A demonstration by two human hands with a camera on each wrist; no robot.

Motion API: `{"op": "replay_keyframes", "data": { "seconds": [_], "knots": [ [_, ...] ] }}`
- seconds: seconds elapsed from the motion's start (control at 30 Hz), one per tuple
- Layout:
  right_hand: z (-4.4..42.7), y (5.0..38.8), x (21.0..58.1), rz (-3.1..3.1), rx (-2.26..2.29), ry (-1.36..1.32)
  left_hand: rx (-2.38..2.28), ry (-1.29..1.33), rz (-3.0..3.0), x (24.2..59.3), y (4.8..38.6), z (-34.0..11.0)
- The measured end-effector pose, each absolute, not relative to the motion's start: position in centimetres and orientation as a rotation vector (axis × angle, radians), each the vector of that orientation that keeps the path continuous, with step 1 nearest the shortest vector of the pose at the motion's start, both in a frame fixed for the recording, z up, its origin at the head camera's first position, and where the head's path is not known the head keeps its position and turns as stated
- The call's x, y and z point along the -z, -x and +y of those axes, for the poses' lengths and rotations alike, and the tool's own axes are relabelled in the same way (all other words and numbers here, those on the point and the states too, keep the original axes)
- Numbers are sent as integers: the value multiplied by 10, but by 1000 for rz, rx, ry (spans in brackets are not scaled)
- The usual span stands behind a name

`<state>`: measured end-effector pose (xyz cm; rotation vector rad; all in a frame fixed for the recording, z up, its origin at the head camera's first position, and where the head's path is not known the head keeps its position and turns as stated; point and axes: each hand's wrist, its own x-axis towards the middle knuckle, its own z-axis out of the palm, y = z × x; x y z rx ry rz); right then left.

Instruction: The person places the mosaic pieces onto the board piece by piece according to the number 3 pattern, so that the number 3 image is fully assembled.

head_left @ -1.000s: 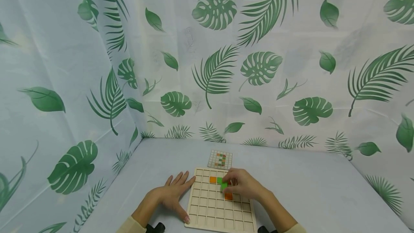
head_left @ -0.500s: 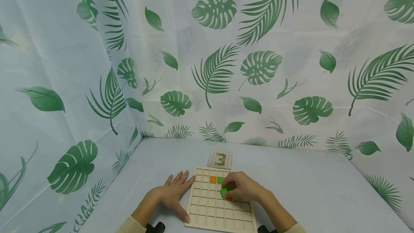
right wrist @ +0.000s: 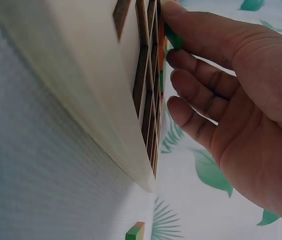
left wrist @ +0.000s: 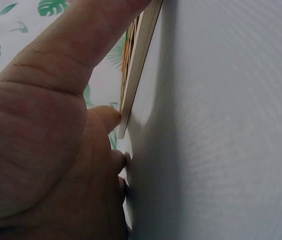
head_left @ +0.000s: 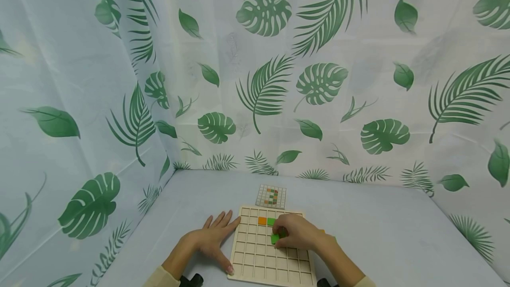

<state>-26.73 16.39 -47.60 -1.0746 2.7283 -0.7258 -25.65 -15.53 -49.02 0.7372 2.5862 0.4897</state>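
A wooden grid board lies flat on the table. My left hand is spread at its left side, thumb and index finger touching the edge; the left wrist view shows this hand beside the board's rim. Over the upper middle cells, my right hand pinches a green square tile between thumb and fingers. In the right wrist view the green tile is at the fingertips, close to the grid. An orange tile and another green tile sit side by side in cells. My right hand hides the cells beneath it.
Behind the board lies a small pattern card with a coloured grid. Right of the board, an orange piece shows partly behind my right wrist. A green and orange block rests on the table in the right wrist view. Leaf-print cloth hangs around.
My right hand has moved slightly toward me with the green tile, now covering the orange tile seen below it earlier. An orange piece beyond the right wrist has come into sight. My left hand stays put.
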Motion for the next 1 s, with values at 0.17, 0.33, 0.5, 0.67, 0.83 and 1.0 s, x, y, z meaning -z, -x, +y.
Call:
{"op": "replay_keyframes", "data": {
  "seconds": [0.17, 0.33, 0.5, 0.67, 0.83, 1.0],
  "knots": [
    [163, 267, 476, 2721, 721, 1091, -494, -742, 2585, 492, 257, -156],
    [165, 268, 477, 2692, 749, 1122, -489, -744, 2587, 492, 257, -156],
    [165, 269, 476, 2644, 791, 1141, -485, -742, 2586, 491, 257, -156],
    [164, 268, 475, 2625, 789, 1156, -480, -735, 2587, 491, 258, -156],
    [163, 267, 476, 2650, 751, 1191, -481, -740, 2588, 493, 260, -157],
    [162, 268, 477, 2659, 742, 1195, -495, -735, 2582, 495, 261, -158]
  ]
}}
